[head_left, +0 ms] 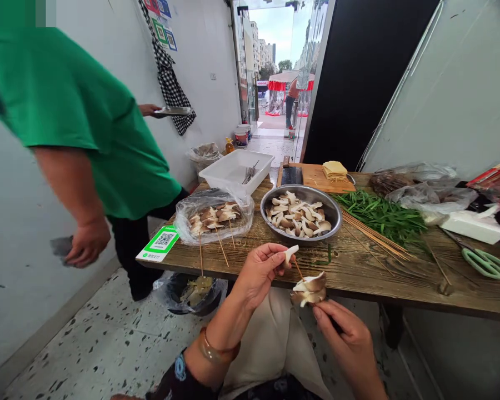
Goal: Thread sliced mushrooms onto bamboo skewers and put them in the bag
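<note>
Pinched in my left hand (263, 272) is a single oyster mushroom (290, 254), its pale stem pointing up. My right hand (348, 328) grips a bamboo skewer (299, 270) that carries several mushroom pieces (310, 288) bunched just above my fingers. The skewer's upper end reaches to the mushroom in my left hand; whether it has pierced it I cannot tell. Just beyond my hands, a steel bowl (337, 225) holds many loose oyster mushrooms (298, 214). Left of the bowl, finished mushroom skewers (212, 216) lie on a clear plastic bag (244, 222).
Bamboo skewers (370, 236) and cut greens (383, 214) lie right of the bowl, with green-handled scissors (487, 264) farther right. Behind are a white tub (216, 176), a cleaver (292, 175) and a cutting board (312, 176). A person in green (87, 128) stands at left, near a lined bin (212, 305).
</note>
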`<state>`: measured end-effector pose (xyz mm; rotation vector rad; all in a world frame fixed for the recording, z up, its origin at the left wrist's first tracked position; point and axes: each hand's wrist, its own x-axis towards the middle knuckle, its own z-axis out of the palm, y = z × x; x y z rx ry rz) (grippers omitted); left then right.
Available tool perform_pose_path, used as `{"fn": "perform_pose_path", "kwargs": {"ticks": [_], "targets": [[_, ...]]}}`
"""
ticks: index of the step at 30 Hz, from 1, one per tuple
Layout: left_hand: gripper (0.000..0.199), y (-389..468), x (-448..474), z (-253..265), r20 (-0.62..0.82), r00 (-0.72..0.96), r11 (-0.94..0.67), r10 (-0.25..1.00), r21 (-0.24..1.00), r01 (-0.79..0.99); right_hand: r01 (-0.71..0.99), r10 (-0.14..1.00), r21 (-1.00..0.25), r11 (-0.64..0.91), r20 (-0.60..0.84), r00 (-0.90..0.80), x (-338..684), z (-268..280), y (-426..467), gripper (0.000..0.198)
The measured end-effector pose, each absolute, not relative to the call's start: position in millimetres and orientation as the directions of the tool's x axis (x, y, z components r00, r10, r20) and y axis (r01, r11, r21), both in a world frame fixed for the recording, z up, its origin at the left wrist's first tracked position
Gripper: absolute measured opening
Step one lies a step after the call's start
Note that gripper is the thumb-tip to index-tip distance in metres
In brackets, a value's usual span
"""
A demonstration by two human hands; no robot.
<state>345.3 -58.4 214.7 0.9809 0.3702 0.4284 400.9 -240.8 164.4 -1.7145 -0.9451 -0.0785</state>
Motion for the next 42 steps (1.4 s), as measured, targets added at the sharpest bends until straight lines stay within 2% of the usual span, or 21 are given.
{"fn": "perform_pose_path", "kwargs": {"ticks": [9,14,18,20,25,28,32,35,42], "targets": [[0.026,-51,342,211,-0.054,0.869,0.275,0.491,0.956,-0.096,0.54,0.574,-0.839,-0.063,0.412,0.707,402,163,-241,0.022],[0.023,-53,339,213,-0.042,0.921,0.226,0.386,0.973,-0.05,0.475,0.567,-0.874,-0.097,0.344,0.748,400,162,-236,0.025],[0.025,-54,335,215,-0.034,0.945,0.118,0.325,0.993,-0.005,0.435,0.578,-0.893,-0.119,0.294,0.761,397,160,-233,0.027],[0.027,-54,334,213,-0.026,0.946,0.137,0.324,0.99,-0.019,0.419,0.583,-0.9,-0.122,0.277,0.764,397,159,-232,0.027],[0.037,-55,339,206,-0.068,0.921,0.36,0.383,0.929,-0.082,0.361,0.572,-0.922,-0.142,0.221,0.789,397,157,-232,0.026],[0.037,-61,343,206,-0.087,0.925,0.301,0.37,0.953,-0.031,0.339,0.569,-0.929,-0.147,0.201,0.798,398,156,-231,0.026],[0.028,-67,348,207,-0.084,0.916,0.192,0.391,0.981,0.008,0.337,0.572,-0.932,-0.134,0.205,0.794,399,155,-231,0.025],[0.026,-69,351,207,-0.092,0.901,0.212,0.424,0.977,0.0,0.334,0.58,-0.935,-0.116,0.21,0.787,399,152,-231,0.024],[0.026,-76,360,199,-0.146,0.872,0.265,0.468,0.964,0.019,0.425,0.473,-0.904,-0.055,0.351,0.808,401,149,-228,0.019]]}}
